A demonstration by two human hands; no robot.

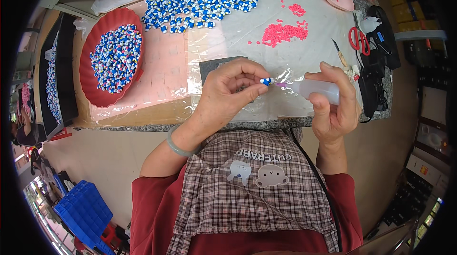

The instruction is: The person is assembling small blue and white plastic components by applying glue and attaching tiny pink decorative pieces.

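Note:
Between the thumb and forefinger of my left hand is a small blue-and-white piece. My right hand grips a translucent white squeeze bottle, lying sideways. Its purple-based thin nozzle points left at the piece; whether the tip touches it I cannot tell. A dark grey pad lies beneath my left hand, partly hidden by it. Beyond my hands, small pink pieces are heaped on the clear-covered table. Many blue-and-white pieces are spread farther back.
A red scalloped tray full of blue-and-white pieces stands at left. On the right lie red-handled scissors, a wooden-handled knife and a black cable. A pink dish sits at the back right. A blue crate is lower left.

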